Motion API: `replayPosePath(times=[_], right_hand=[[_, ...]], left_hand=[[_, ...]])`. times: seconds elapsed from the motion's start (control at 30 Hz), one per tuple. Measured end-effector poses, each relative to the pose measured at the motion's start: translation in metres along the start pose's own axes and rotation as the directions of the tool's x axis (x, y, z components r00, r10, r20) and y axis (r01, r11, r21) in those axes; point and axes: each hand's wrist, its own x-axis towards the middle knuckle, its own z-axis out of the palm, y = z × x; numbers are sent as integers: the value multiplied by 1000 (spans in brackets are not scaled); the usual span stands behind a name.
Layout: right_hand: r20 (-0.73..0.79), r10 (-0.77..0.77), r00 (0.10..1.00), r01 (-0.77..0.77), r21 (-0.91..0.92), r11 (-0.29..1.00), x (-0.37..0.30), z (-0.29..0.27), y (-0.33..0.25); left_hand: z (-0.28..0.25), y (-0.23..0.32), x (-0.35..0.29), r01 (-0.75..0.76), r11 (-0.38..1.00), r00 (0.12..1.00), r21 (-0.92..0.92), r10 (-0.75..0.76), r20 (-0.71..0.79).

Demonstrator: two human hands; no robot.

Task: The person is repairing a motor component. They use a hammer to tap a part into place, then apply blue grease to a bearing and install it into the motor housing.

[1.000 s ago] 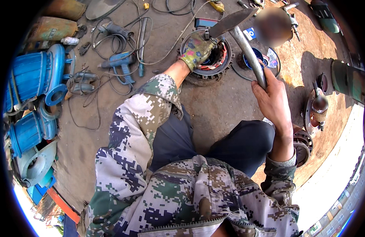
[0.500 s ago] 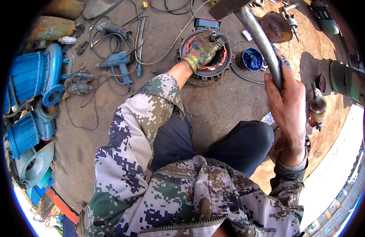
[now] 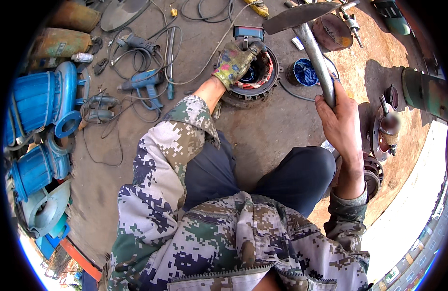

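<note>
My right hand (image 3: 342, 119), bare, is closed round the pipe handle (image 3: 317, 60) of a hammer. Its broad dark head (image 3: 299, 17) is raised beyond the hand, above the ground. My left hand (image 3: 235, 64) wears a stained yellow-green glove and lies over the left rim of a round motor housing (image 3: 271, 90). The gloved fingers are closed on a short dark metal piece (image 3: 256, 47) at the far side of the opening; its lower end is hidden. Inside the housing show a reddish winding (image 3: 266, 77) and a dark hollow.
Right of the housing stands a can of blue paint (image 3: 303, 72), with a rusty round pot (image 3: 332, 33) beyond. A blue heat gun (image 3: 145, 87), a grinder (image 3: 136, 43) and tangled cables lie left. Blue pumps (image 3: 37, 99) line the far left. A flanged part (image 3: 380, 133) lies right.
The hammer head has come lower and more fully into view, while my right hand has shifted slightly left and down. My gloved left hand has moved a little left, uncovering more of the housing's inside.
</note>
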Motion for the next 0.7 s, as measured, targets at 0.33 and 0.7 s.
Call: replayPosePath(times=[0.33, 0.7], right_hand=[[161, 127, 979, -143, 90, 986, -5, 27, 20], [153, -202, 967, 244, -355, 902, 23, 23, -11]], left_hand=[[-13, -18, 1, 12, 983, 1000, 182, -14, 8], [0, -9, -5, -86, 993, 994, 86, 91, -60]])
